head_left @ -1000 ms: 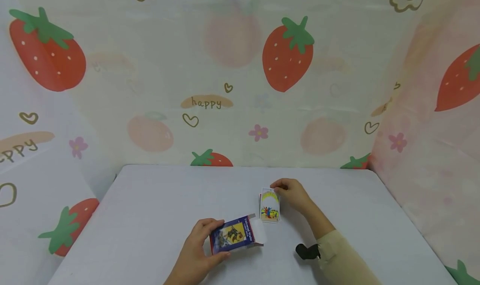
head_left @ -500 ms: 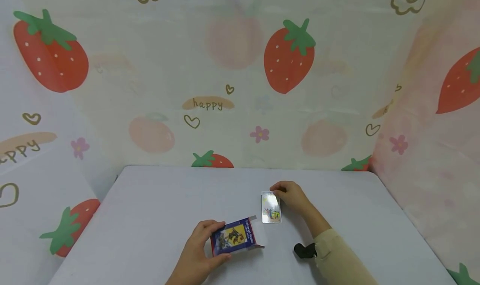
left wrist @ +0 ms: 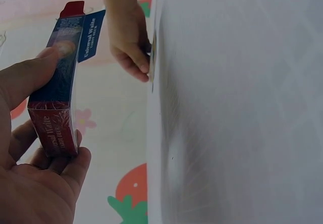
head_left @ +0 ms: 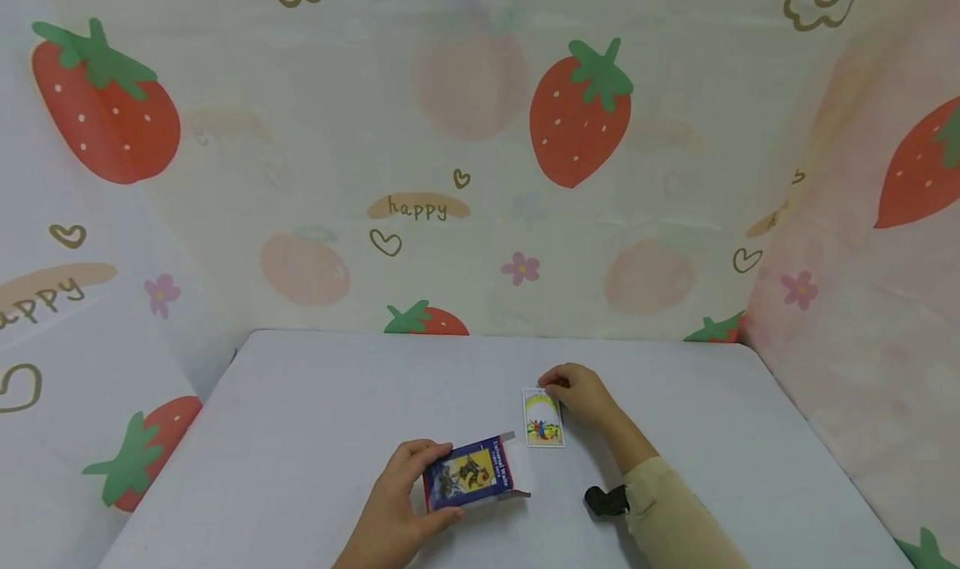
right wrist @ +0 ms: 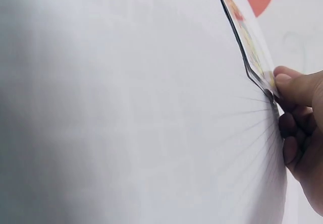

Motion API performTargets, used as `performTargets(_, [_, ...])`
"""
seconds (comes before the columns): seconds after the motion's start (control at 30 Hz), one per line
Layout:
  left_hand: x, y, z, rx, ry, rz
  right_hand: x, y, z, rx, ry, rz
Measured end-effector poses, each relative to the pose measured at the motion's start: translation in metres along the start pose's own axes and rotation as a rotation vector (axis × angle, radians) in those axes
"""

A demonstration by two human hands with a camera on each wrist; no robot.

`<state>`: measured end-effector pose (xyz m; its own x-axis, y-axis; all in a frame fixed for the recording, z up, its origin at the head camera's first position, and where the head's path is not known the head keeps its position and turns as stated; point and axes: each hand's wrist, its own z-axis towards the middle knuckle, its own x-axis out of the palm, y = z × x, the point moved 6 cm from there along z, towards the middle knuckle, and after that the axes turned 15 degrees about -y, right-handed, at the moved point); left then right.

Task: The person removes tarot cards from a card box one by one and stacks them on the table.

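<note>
My left hand (head_left: 401,498) grips a blue tarot card box (head_left: 468,473) from its left end, thumb on the near side and fingers on the far side. The box's white flap end is open and points right; in the left wrist view its red lower end faces the camera. My right hand (head_left: 587,392) pinches the far right corner of a tarot card (head_left: 543,419) with thumb and fingertips. This card lies face up at the table, showing a yellow arc and small figures. In the right wrist view its edge (right wrist: 247,42) looks layered; how many cards are there I cannot tell.
A white-covered table (head_left: 300,419) spreads below both hands. Behind it hangs a cloth backdrop (head_left: 480,161) printed with strawberries, continuing along both sides. A black strap-like piece (head_left: 606,501) sticks out from the right sleeve (head_left: 675,511).
The right hand has brought the top card down slightly toward me, and the card edge that showed beneath it is now covered. A glare on the card has gone. The left hand stays with the box.
</note>
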<state>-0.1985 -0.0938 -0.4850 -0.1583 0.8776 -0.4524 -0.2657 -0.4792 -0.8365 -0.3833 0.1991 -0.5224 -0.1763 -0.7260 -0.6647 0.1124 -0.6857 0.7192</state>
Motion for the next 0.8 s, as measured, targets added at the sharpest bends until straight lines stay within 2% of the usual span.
performTargets(0.27, [0.0, 0.002, 0.0, -0.009, -0.007, 0.007, 0.0, 0.001, 0.001, -0.017, -0.001, -0.023])
performTargets(0.47, [0.001, 0.0, 0.0, 0.008, -0.001, 0.003, -0.008, 0.004, -0.002, -0.02, -0.018, -0.031])
performTargets(0.63, [0.001, 0.001, 0.0, 0.017, -0.006, 0.008, -0.02, 0.015, -0.009, -0.054, -0.049, -0.009])
performTargets(0.8, [0.001, 0.002, 0.0, 0.002, -0.005, 0.007, -0.032, 0.031, -0.025, -0.107, -0.071, 0.022])
